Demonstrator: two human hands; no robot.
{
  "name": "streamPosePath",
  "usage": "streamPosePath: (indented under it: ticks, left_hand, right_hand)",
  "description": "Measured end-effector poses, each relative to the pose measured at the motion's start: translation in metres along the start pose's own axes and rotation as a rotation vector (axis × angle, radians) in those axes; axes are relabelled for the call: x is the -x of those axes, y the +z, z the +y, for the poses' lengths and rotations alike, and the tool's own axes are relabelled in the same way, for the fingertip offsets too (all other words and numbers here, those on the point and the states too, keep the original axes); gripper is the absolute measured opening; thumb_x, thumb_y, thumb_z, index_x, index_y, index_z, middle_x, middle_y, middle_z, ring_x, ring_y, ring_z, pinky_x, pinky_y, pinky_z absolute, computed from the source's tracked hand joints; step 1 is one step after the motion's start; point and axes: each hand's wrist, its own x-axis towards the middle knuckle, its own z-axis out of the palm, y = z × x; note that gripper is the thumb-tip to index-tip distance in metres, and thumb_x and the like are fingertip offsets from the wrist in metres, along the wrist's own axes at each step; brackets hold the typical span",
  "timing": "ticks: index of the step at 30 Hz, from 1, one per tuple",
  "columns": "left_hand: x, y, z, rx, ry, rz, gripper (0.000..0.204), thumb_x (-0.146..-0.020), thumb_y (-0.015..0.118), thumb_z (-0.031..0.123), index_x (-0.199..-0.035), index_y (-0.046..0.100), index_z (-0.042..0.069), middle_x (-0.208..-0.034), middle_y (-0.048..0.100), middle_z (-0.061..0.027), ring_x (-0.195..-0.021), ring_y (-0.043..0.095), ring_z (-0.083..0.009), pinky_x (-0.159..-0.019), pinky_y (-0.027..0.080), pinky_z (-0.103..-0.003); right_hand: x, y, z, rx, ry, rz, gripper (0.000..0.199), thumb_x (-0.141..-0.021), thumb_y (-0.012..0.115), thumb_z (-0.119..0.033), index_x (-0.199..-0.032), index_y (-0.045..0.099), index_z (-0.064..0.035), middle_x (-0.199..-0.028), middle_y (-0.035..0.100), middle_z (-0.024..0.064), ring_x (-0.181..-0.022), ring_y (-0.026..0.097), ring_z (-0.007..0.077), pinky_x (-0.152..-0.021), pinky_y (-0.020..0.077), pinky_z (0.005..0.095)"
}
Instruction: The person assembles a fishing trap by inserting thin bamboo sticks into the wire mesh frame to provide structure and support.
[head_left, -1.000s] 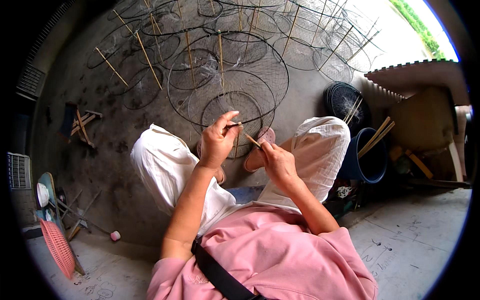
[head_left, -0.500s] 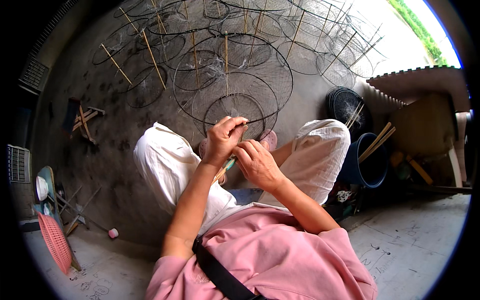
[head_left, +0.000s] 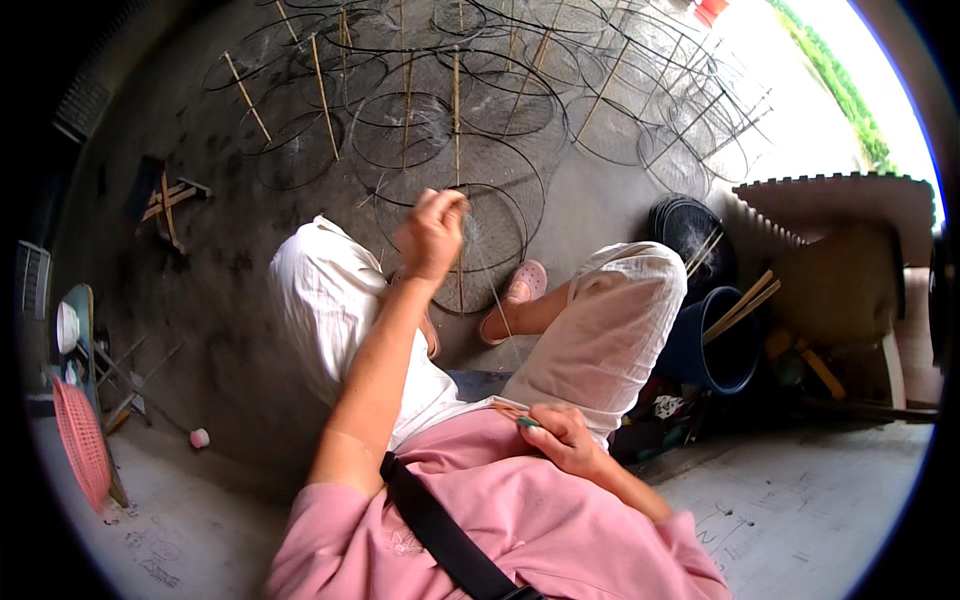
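Note:
My left hand [head_left: 435,235] is closed in front of my knees, pinching the framework of a round hoop net [head_left: 525,222]. Its fingers are partly blurred, so the exact spot they grip is unclear. A bamboo stick [head_left: 457,115] runs upright through the net's dark rings. Down at my waist, my right hand [head_left: 570,440] is closed around a slim tan tool with a green part [head_left: 527,422]; most of it is hidden by the fingers. A thin pale thread [head_left: 503,312] stretches down from near my left hand toward my lap.
Several more hoop nets with sticks [head_left: 600,90] cover the floor ahead. On the right are a stack of dark rings [head_left: 690,225] and a blue bucket [head_left: 730,350] holding sticks. A pink basket [head_left: 80,440] and a small wooden stool [head_left: 165,205] are on the left.
My right hand has drawn back from beside the left hand to my waist, taking the slim tool along. My left hand has shifted slightly farther away, and the thread now shows stretched.

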Motion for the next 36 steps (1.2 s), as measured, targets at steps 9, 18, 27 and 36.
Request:
streamPosePath:
  ticks: [9,18,27,36]
  left_hand:
    - [0.009,-0.029,0.037,0.272,-0.083,-0.326,0.008,-0.107,0.076,-0.002,-0.114,0.079,0.0,-0.104,0.085,-0.0132,-0.087,0.083,-0.0271,-0.076,0.064,-0.038]
    - [-0.001,0.005,0.014,0.241,-0.157,-0.366,0.011,-0.11,0.072,-0.002,-0.12,0.078,0.001,-0.093,0.084,-0.0119,-0.074,0.081,-0.0185,-0.066,0.063,-0.037]
    - [-0.002,-0.002,-0.009,0.288,-0.283,-0.524,0.027,-0.11,0.066,-0.011,-0.134,0.077,-0.006,-0.116,0.087,-0.012,-0.103,0.084,-0.0155,-0.087,0.067,-0.029]
    - [0.012,-0.009,0.0,0.277,-0.1,-0.379,0.035,-0.108,0.075,-0.002,-0.142,0.082,0.0,-0.125,0.087,-0.0167,-0.109,0.087,-0.0271,-0.095,0.067,-0.035]
  right_hand:
    - [-0.081,-0.048,0.031,0.08,-0.059,0.343,0.031,-0.13,0.052,-0.025,-0.11,0.061,-0.0037,-0.076,0.066,0.0039,-0.064,0.061,0.0139,-0.061,0.0501,0.0337]
    - [-0.171,-0.046,0.107,0.379,0.117,0.18,0.03,-0.125,0.06,-0.032,-0.111,0.053,-0.0066,-0.07,0.074,0.0141,-0.066,0.077,0.0418,-0.063,0.0581,0.0555]
    - [-0.246,-0.044,0.151,-1.04,0.047,0.39,0.015,-0.118,0.072,0.0,-0.125,0.06,-0.007,-0.13,0.078,0.0098,-0.119,0.078,0.0198,-0.099,0.0625,0.0373]
    - [-0.302,-0.086,0.069,0.194,-0.211,0.59,0.014,-0.114,0.081,-0.015,-0.114,0.076,-0.0022,-0.098,0.075,-0.0009,-0.078,0.068,0.0108,-0.068,0.0554,0.0297]
